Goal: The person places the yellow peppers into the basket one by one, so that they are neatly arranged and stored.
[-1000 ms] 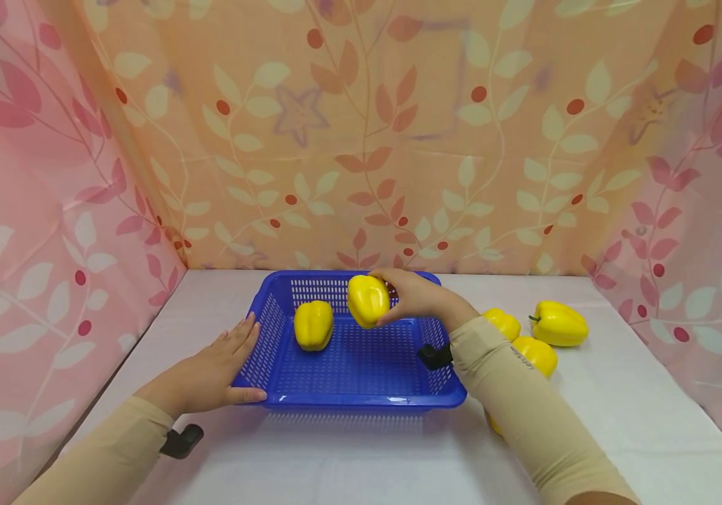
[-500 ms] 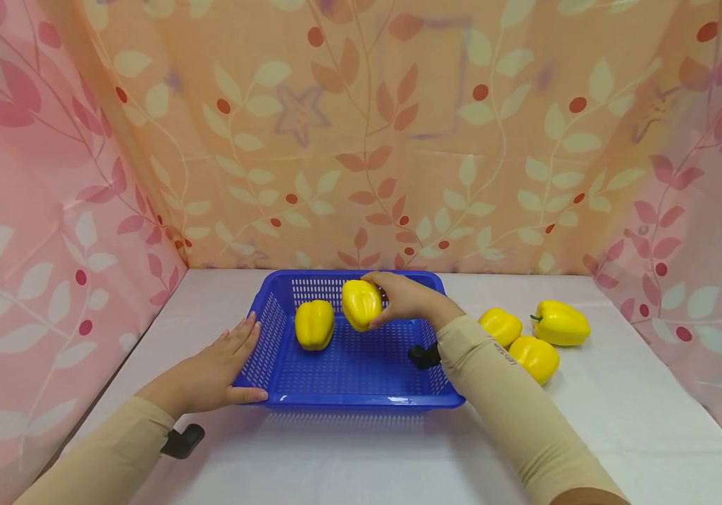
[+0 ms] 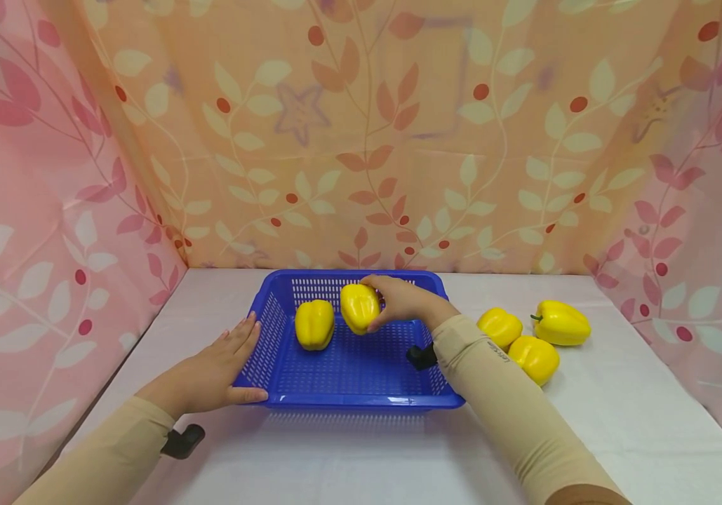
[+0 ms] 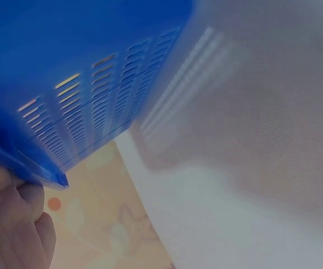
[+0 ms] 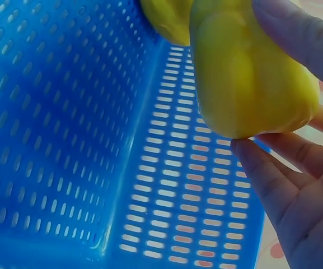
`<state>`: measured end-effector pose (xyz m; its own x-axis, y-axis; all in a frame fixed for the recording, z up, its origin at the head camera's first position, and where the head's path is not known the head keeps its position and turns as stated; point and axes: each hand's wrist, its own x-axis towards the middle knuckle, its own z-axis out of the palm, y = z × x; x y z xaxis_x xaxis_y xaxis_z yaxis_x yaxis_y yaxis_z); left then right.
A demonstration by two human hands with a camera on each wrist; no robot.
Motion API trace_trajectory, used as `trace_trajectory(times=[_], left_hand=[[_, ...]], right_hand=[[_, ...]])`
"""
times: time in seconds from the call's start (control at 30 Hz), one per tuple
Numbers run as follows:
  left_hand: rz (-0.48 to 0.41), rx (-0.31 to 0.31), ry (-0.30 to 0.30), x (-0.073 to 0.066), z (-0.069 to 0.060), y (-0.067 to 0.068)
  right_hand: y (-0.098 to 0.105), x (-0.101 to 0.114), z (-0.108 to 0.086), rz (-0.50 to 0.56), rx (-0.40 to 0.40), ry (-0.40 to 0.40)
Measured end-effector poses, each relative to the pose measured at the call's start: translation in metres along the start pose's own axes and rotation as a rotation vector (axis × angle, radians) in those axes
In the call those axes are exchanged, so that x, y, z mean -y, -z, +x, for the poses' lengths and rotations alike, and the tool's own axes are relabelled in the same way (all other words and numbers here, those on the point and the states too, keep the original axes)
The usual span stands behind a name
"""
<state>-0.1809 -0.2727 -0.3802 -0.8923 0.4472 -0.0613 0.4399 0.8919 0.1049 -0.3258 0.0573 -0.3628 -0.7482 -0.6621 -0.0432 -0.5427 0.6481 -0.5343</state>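
Observation:
My right hand [image 3: 401, 301] holds a yellow bell pepper [image 3: 361, 308] between thumb and fingers, inside the blue basket [image 3: 361, 401] near its back. In the right wrist view the thumb lies on one side of this pepper [image 5: 245, 73] and the fingertips on the other. It looks raised off the basket floor. Another yellow bell pepper [image 3: 314, 325] stands on the basket floor to its left. With fingers extended along the left rim and thumb on the front rim, my left hand [image 3: 212, 368] rests on the basket's front left corner.
To the right of the basket, on the white-covered table [image 3: 626, 407], lie a yellow pepper [image 3: 499, 327], one nearer [image 3: 534, 359] and one with a green stem [image 3: 560, 322]. Leaf-patterned curtains [image 3: 361, 140] stand behind and at both sides.
My right hand has moved a little left and lower with the held bell pepper. My left hand and the other peppers have stayed in place.

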Motion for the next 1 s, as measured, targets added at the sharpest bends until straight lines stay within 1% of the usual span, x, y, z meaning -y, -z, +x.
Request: trace_trajectory(times=[0.2,0.43,0.63,0.87,1.0], left_hand=[[0.008,-0.003,-0.002,0.001,0.000,-0.001],[0.001,-0.005,-0.001,0.000,-0.002,0.001],[0.005,-0.007,-0.001,0.000,-0.002,0.001],[0.012,-0.007,0.000,-0.001,-0.002,0.001],[0.002,-0.019,-0.016,-0.002,-0.001,0.002]], right_hand=[[-0.003,-0.001,0.003,0.006,0.013,0.009],[-0.008,-0.007,0.008,-0.030,0.038,-0.001],[-0.012,-0.010,0.010,-0.045,0.050,0.028],[-0.016,-0.007,0.011,-0.059,0.074,0.023],[-0.019,-0.006,0.015,-0.085,0.094,0.038]])
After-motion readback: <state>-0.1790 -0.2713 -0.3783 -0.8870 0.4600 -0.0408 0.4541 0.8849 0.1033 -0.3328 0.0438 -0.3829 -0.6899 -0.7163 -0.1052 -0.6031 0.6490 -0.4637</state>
